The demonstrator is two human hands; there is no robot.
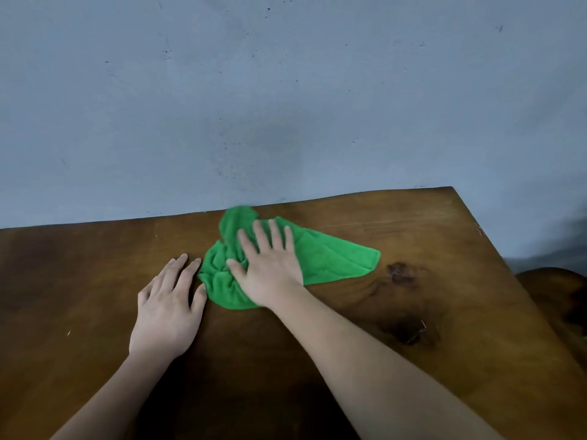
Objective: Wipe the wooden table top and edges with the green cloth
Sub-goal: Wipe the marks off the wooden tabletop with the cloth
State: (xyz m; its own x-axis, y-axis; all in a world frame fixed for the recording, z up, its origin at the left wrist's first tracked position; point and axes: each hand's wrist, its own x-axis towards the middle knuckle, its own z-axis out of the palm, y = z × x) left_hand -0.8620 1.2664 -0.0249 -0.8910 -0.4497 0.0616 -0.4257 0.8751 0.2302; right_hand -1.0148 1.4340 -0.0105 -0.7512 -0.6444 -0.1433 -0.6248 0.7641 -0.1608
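Pressing flat, the right hand (pixel 270 268), fingers spread, pins the green cloth (pixel 333 258) to the wooden surface (pixel 444 312) for wiping; the left hand (pixel 168 312) lies open alongside, apparently bracing.

The green cloth (pixel 333 258) is spread, partly bunched, on the wooden counter (pixel 95 281); it is pressed flat under the right hand (pixel 270 268), with its crumpled part lying under the palm and out past the thumb side and a smoother flap trailing out beyond the little-finger side. The counter top is seen as dark brown, with darker stains lying to the right of that hand. The cloth's far tip is found just beyond the fingertips, at the counter's back edge.
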